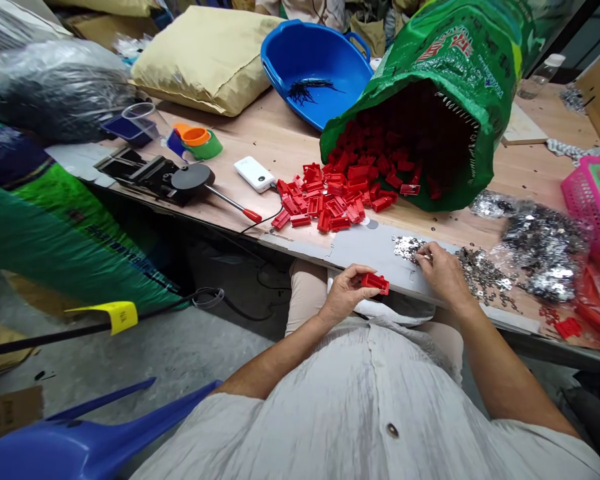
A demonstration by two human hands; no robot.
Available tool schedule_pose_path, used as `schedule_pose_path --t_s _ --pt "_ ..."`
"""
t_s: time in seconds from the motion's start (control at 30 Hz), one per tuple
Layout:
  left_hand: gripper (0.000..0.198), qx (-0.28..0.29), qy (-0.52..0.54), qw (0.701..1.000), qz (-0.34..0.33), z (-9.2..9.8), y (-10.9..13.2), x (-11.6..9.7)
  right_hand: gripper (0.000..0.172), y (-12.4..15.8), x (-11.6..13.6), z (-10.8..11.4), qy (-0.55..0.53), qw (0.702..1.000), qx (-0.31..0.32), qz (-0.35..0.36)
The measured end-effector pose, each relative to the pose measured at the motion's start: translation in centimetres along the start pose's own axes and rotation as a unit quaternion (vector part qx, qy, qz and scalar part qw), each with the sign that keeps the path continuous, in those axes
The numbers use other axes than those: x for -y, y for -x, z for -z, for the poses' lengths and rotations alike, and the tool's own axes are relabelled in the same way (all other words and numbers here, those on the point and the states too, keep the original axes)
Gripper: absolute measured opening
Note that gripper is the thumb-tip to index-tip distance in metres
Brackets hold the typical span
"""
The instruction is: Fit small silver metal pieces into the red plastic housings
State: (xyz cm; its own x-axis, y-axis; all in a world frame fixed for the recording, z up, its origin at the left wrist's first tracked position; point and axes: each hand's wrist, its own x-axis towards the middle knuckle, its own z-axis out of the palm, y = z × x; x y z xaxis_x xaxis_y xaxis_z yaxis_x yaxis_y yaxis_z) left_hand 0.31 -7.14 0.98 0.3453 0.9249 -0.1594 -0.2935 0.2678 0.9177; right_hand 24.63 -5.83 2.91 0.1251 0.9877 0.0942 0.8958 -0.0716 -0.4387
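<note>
My left hand [347, 291] is closed on a small red plastic clip [376, 283], held just below the table's front edge. My right hand [443, 273] rests on the table edge with its fingertips pinched in a little heap of small silver metal pieces [407, 247]; what the fingers grip is too small to name. A pile of the same red plastic clips [330, 197] spills across the wooden table [280, 140] out of a green woven sack [460, 73] lying on its side.
A blue basin [313, 67] stands behind the pile. A white power bank [254, 173], a black hand press with a red-tipped lever [180, 180], coloured cups [196, 139] sit left. Bags of silver parts [540, 247] and a pink basket [587, 200] lie right. A blue chair [80, 433] is lower left.
</note>
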Motion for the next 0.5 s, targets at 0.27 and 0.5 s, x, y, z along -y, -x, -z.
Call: schedule_pose_path --t_s 0.27,0.5 --pt "0.049 0.011 0.09 0.995 0.04 -0.6 -0.1 -0.5 0.016 0.9 0.3 0.3 -0.134 0.991 0.008 -0.003" --pt "0.056 0.027 0.14 0.988 0.055 -1.0 -0.3 -0.9 0.026 2.2 2.4 1.3 -0.21 0.97 0.083 0.094"
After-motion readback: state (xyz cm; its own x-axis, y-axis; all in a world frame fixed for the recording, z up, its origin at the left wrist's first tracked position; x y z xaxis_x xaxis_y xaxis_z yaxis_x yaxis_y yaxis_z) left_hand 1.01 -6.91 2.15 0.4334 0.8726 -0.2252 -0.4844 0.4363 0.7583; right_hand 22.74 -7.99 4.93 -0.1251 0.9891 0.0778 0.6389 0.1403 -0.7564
